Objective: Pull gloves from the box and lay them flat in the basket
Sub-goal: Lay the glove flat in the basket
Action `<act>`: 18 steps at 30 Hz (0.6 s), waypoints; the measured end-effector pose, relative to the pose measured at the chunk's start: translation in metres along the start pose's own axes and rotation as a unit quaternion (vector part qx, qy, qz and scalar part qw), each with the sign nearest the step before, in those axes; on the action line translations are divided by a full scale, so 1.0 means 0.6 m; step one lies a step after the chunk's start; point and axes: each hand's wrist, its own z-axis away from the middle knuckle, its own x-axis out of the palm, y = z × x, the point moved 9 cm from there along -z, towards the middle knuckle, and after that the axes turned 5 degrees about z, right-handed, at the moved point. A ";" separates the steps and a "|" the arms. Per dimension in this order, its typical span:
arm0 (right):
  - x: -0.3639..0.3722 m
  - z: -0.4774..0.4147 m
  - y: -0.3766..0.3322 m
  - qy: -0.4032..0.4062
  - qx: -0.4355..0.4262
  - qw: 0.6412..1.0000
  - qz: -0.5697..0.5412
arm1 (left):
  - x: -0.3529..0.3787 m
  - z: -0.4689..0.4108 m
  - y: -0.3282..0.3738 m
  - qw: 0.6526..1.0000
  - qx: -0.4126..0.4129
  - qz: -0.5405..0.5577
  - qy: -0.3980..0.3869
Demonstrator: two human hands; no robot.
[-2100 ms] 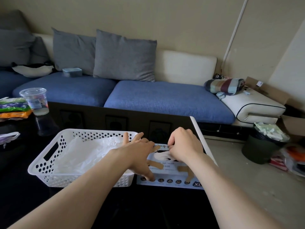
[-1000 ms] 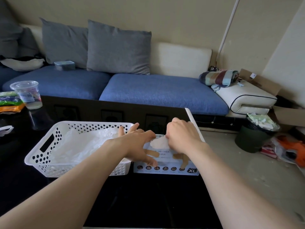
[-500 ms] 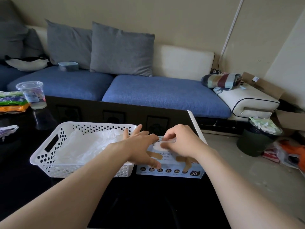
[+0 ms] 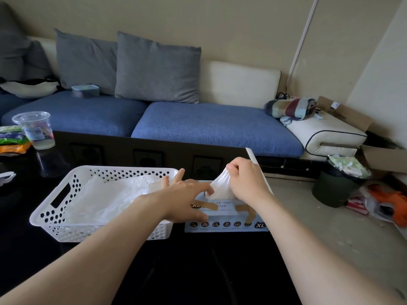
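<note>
- The glove box [image 4: 229,216] lies flat on the dark table [image 4: 198,271], just right of the frame's centre, its near edge showing "XL".
- The right hand [image 4: 246,183] pinches a white glove [image 4: 220,186] between thumb and fingertips; the glove stretches up from the box's opening, its lower end at the slot.
- The left hand [image 4: 187,199] rests spread, fingers open, on the left part of the box, thumb at its near edge.
- The white perforated basket [image 4: 55,208] sits touching or just beside the box, at lower left of centre, with pale gloves [image 4: 105,197] lying in it.
- A clear plastic cup [image 4: 35,130] stands at the left edge of the frame.
</note>
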 end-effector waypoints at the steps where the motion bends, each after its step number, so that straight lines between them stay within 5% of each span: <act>1: -0.001 0.003 0.001 -0.011 0.020 0.999 -0.037 | 0.001 -0.001 0.002 1.000 -0.002 0.003 -0.003; 9: -0.027 0.022 0.015 0.020 0.150 0.957 -0.248 | 0.003 -0.005 0.004 1.000 -0.007 0.015 -0.002; 18: -0.087 0.025 -0.013 0.188 0.082 0.932 -0.298 | 0.011 -0.011 -0.003 0.999 -0.015 -0.032 -0.024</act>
